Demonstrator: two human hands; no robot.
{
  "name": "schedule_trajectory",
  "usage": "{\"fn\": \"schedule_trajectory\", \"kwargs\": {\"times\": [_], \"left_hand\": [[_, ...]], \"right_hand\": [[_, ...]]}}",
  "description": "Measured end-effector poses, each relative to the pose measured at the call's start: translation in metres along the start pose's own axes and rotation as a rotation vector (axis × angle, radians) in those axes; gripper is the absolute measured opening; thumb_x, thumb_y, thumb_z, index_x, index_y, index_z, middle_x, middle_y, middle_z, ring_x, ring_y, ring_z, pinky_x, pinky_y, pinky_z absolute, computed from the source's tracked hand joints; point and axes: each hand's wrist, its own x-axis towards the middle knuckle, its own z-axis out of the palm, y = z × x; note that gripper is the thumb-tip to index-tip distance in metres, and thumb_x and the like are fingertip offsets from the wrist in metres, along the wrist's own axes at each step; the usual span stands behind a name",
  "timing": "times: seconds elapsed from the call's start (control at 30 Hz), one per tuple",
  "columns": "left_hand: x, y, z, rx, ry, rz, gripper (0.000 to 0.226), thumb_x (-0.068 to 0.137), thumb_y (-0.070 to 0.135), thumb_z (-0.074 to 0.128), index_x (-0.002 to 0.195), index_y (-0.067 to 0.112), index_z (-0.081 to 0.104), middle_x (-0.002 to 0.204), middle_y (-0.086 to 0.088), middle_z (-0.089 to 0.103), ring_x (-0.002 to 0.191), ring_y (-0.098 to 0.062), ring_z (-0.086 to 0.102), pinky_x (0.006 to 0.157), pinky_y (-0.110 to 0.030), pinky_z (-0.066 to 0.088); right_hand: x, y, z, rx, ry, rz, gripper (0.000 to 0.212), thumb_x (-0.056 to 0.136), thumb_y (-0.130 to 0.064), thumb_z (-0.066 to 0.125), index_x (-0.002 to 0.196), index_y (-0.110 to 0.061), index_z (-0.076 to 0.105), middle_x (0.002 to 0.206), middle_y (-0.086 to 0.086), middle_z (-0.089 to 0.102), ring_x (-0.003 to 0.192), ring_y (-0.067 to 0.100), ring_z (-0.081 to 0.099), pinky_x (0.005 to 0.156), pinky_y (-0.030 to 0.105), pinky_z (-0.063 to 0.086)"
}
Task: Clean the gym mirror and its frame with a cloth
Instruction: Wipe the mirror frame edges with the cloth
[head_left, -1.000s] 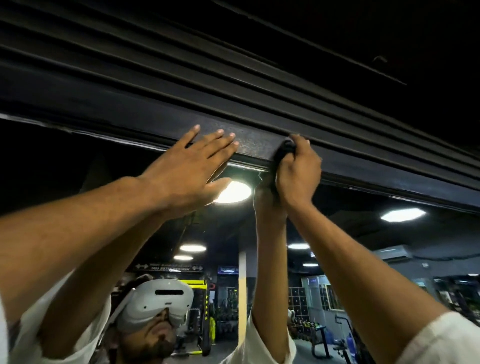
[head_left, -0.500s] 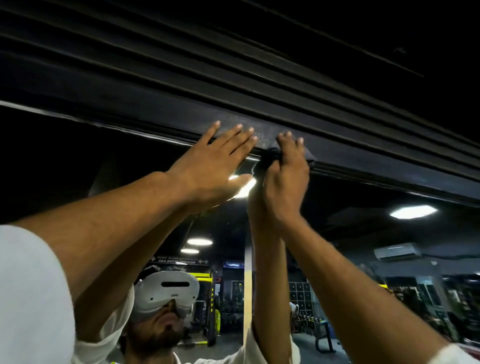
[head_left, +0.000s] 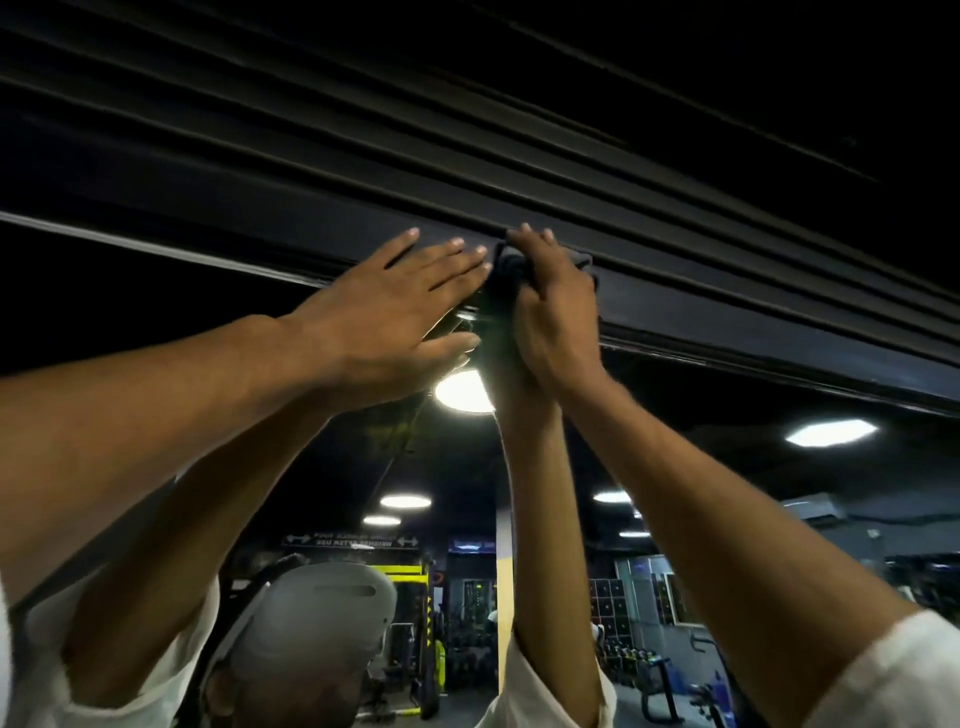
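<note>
I look up at the top of the gym mirror (head_left: 727, 519), which reflects my raised arms and the room. Its dark, ridged frame (head_left: 234, 197) runs across the view above the glass. My right hand (head_left: 556, 317) is shut on a dark cloth (head_left: 506, 273) and presses it against the frame's lower band. My left hand (head_left: 395, 306) lies flat with fingers spread on the frame, its fingertips touching the cloth. Most of the cloth is hidden behind my right hand.
The black ceiling (head_left: 779, 62) sits close above the frame. Reflected in the mirror are ceiling lights (head_left: 831, 434), a yellow pillar (head_left: 504, 597), a yellow-and-black rack (head_left: 410, 597) and gym machines (head_left: 660, 680).
My right hand has slid the cloth leftward along the frame and a little higher on it. The gap to my left hand has closed, and its fingertips now touch the cloth.
</note>
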Motion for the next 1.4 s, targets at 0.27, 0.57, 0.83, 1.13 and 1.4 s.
{"fn": "schedule_trajectory", "kwargs": {"times": [0.27,0.57,0.83,1.13,1.4], "left_hand": [[-0.047,-0.047,-0.011,-0.049,-0.001,-0.005,0.091,0.093,0.073,0.003,0.171,0.026,0.001,0.179,0.008,-0.004,0.162,-0.005,-0.011,0.133,-0.044,-0.006],[-0.053,-0.051,-0.006,-0.073,0.016,-0.008,0.089,0.095,0.073,0.003,0.171,0.026,-0.002,0.178,0.008,-0.008,0.162,-0.005,-0.016,0.133,-0.046,-0.008],[-0.054,-0.047,-0.007,-0.059,-0.004,-0.012,0.087,0.097,0.072,0.006,0.171,0.027,-0.005,0.178,0.010,-0.011,0.161,-0.004,-0.018,0.133,-0.047,-0.007],[-0.055,-0.046,-0.008,-0.030,-0.008,-0.028,0.086,0.098,0.071,0.009,0.171,0.026,-0.004,0.178,0.009,-0.009,0.162,-0.005,-0.016,0.133,-0.047,-0.006],[-0.056,-0.044,-0.008,-0.018,-0.015,-0.033,0.084,0.100,0.069,0.010,0.170,0.026,-0.007,0.178,0.007,-0.013,0.162,-0.007,-0.018,0.132,-0.045,-0.010]], "right_hand": [[0.005,-0.009,0.001,0.014,0.009,-0.015,0.042,0.106,-0.043,0.056,0.143,-0.024,0.064,0.138,-0.002,0.064,0.130,0.005,0.056,0.114,0.022,0.040],[0.004,-0.001,0.009,-0.526,0.139,0.164,0.062,0.105,-0.067,0.037,0.158,-0.033,0.042,0.173,0.004,0.024,0.158,0.030,0.018,0.122,0.052,0.016],[0.005,0.011,0.009,-0.314,0.197,0.101,0.060,0.110,-0.053,0.027,0.148,-0.019,0.059,0.158,0.005,0.052,0.152,0.030,0.039,0.124,0.052,0.030],[0.000,0.020,-0.004,-0.392,0.104,0.010,0.066,0.105,-0.059,0.044,0.156,-0.018,0.047,0.165,0.010,0.041,0.154,0.028,0.034,0.125,0.048,0.029],[-0.001,-0.009,-0.002,-0.366,0.202,0.017,0.039,0.104,-0.032,0.045,0.134,-0.014,0.062,0.122,0.015,0.072,0.108,0.036,0.067,0.080,0.034,0.042]]}}
